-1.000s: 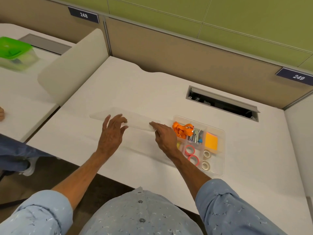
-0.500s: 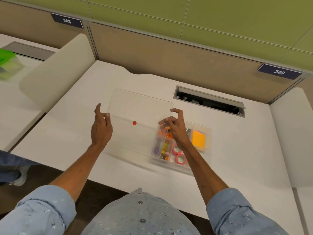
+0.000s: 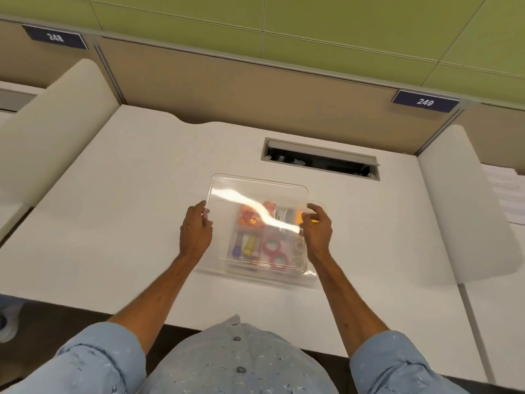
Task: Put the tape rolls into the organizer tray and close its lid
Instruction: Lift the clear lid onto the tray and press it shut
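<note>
The clear lid [image 3: 257, 194] is held in the air over the organizer tray [image 3: 308, 273], which sits on the white counter [image 3: 127, 194] just in front of the person. The left hand [image 3: 196, 233] has its grip clamped on the lid's left edge, and the right hand [image 3: 316, 230] has its grip clamped on the right edge, fingers curled over the rim. The lid looks offset to the left and toward the back of the tray, so it does not yet line up with the tray's walls. Through it show the red tape rolls [image 3: 274, 251] and the pale tape rolls [image 3: 299, 245] in their compartments at the near right, so the loading appears done and only the closing is left. The lid is probably thin, light and fairly stiff plastic, smooth enough to slip, and it may flex if pinched hard; holding it by the two opposite side edges, as now, seems the sound way to keep it level. The glare across it hides part of the tray's far rim, so judging the corners may be awkward. The counter around the tray is bare, with the cable slot [image 3: 321, 159] well behind it, leaving open room to shift the lid right and lower it.
</note>
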{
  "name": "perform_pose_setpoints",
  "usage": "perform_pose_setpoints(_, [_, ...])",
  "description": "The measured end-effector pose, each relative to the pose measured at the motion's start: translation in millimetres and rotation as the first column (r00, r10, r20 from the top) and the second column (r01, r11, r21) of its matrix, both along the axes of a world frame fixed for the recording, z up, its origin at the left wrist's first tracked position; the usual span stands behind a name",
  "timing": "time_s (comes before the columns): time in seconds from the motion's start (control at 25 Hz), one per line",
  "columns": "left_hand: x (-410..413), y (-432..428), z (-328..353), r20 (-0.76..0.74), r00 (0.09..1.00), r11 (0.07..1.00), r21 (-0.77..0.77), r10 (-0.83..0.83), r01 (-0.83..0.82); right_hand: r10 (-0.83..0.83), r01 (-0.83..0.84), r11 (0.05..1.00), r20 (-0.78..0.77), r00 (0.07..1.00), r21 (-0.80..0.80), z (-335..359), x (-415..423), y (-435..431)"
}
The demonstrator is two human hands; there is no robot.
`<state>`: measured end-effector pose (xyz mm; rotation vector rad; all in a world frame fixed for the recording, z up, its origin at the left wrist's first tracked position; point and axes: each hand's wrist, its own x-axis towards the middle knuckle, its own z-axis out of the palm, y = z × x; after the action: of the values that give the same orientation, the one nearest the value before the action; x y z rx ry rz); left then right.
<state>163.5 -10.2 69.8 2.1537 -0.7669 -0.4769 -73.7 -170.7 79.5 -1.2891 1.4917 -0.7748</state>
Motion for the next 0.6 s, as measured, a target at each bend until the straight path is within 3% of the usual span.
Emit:
perform_pose_setpoints(0.24, [-41, -10, -9, 0.047, 0.997, 0.998, 0.044, -0.057, 0.054, -0.064, 0.037, 0.994, -0.275, 0.959, -0.104, -2, -27, 5])
perform_pose_setpoints(0.44, [-60, -18, -12, 0.010, 0.998, 0.992, 0.112, -0.057, 0.055, -0.105, 0.083, 0.993, -0.295, 0.950, -0.087, -7, -42, 4])
perform_pose_setpoints(0.6, [-66, -24, -15, -0.007, 0.993, 0.979, 0.170, -0.114, 0.113, -0.040, 0.011, 0.996, -0.355, 0.934, -0.083, -11, -48, 8])
